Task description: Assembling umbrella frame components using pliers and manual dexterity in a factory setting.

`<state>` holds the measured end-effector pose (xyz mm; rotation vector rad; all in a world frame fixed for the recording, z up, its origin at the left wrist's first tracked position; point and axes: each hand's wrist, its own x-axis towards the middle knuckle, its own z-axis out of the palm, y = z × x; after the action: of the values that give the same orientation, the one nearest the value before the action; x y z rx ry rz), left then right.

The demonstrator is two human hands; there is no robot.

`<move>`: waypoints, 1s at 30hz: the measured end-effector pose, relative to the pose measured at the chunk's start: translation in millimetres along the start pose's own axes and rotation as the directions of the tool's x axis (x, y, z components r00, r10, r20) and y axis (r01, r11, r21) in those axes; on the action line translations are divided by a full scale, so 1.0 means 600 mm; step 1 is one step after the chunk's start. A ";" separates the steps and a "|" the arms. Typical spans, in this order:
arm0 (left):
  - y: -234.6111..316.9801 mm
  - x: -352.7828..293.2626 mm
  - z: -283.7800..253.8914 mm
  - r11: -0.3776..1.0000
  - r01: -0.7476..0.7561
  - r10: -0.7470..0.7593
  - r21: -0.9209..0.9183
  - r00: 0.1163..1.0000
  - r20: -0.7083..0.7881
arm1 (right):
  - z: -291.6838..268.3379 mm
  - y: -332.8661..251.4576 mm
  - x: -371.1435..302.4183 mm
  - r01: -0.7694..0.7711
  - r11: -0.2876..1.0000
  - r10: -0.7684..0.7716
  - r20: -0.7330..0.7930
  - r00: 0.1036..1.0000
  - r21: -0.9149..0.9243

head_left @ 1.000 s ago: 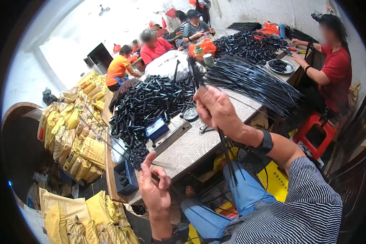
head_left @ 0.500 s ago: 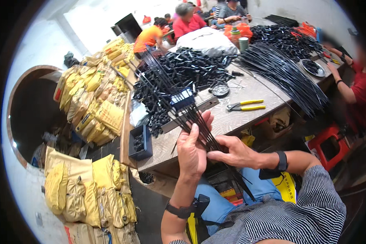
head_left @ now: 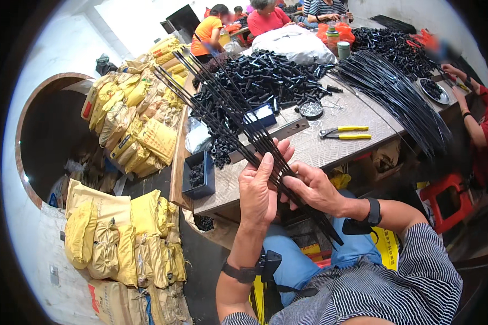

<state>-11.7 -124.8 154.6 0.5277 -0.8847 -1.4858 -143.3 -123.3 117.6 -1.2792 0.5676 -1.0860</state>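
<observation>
A bundle of long thin black rods [head_left: 222, 116] slants across the middle, its far ends over the table's pile and its near ends above my lap. Around the bundle's middle, my left hand [head_left: 261, 187] is closed, thumb on top. Lower down, my right hand [head_left: 315, 189] grips the same rods between thumb and fingers. Beyond them lie a large heap of short black tubular parts [head_left: 276, 78], a dark blue box [head_left: 260, 117], a metal bar [head_left: 293, 128] and a round dish of tiny bits [head_left: 310, 110]. Pliers with yellow handles [head_left: 346, 132] rest right of my hands.
A blue bin [head_left: 205, 189] of small black parts stands at the table's left corner. More long black rods [head_left: 396, 103] lie at right, near a co-worker's arm [head_left: 474, 122]. Stacked yellow sacks [head_left: 124, 233] fill the left side. A red stool [head_left: 445, 203] stands at right.
The bundle has tilted a little in my hands, and its far ends are now gathered closer. My right hand's grip has shifted slightly. The view has turned, moving the table rightward.
</observation>
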 end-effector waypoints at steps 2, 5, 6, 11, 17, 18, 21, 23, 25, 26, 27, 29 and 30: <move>0.001 -0.001 -0.001 0.998 -0.030 0.031 0.060 0.999 -0.025 | 0.001 -0.004 0.008 -0.003 0.997 0.006 0.041 0.999 -0.080; 0.000 -0.001 -0.001 0.993 -0.059 0.061 0.102 0.998 -0.023 | -0.001 0.000 0.012 0.055 0.988 -0.054 0.012 0.998 -0.145; 0.001 -0.001 -0.002 0.993 -0.059 0.062 0.103 0.998 -0.024 | -0.004 0.002 0.014 0.101 0.975 -0.101 0.007 0.995 -0.200; 0.006 -0.007 -0.008 0.996 -0.082 0.083 0.048 0.996 -0.025 | 0.001 -0.013 0.022 0.169 0.965 -0.170 0.013 0.985 -0.202; -0.008 -0.006 -0.003 0.989 -0.141 0.143 0.033 0.988 -0.064 | 0.004 0.002 0.017 0.179 0.968 -0.182 -0.003 0.983 -0.179; -0.009 -0.007 -0.002 0.986 -0.160 0.163 0.047 0.984 -0.068 | 0.003 0.003 0.018 0.182 0.966 -0.187 -0.008 0.982 -0.182; -0.003 -0.009 -0.004 0.986 -0.166 0.167 0.033 0.985 -0.048 | 0.005 0.001 0.020 0.187 0.956 -0.211 -0.087 0.974 -0.225; -0.004 -0.007 -0.001 0.986 -0.164 0.164 0.020 0.986 -0.031 | 0.003 -0.002 0.018 0.189 0.954 -0.213 -0.083 0.974 -0.232; -0.006 -0.007 0.001 0.984 -0.175 0.176 0.028 0.983 -0.043 | 0.003 -0.002 0.018 0.189 0.953 -0.212 -0.075 0.974 -0.235; -0.006 -0.007 0.002 0.984 -0.175 0.176 0.029 0.983 -0.043 | 0.005 -0.001 0.019 0.187 0.958 -0.208 -0.075 0.975 -0.219; -0.006 -0.007 0.003 0.982 -0.185 0.187 0.041 0.981 -0.052 | 0.006 0.000 0.019 0.185 0.961 -0.204 -0.075 0.976 -0.203; -0.006 -0.007 0.004 0.979 -0.197 0.200 0.054 0.978 -0.060 | 0.007 0.005 0.018 0.197 0.958 -0.216 -0.074 0.974 -0.209; -0.006 -0.006 0.003 0.980 -0.198 0.200 0.035 0.976 -0.081 | 0.007 0.008 0.018 0.208 0.954 -0.228 -0.074 0.971 -0.217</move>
<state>-14.8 -121.0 151.9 0.5024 -0.8659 -1.2629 -133.8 -131.1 116.5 -1.5030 0.6380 -1.3054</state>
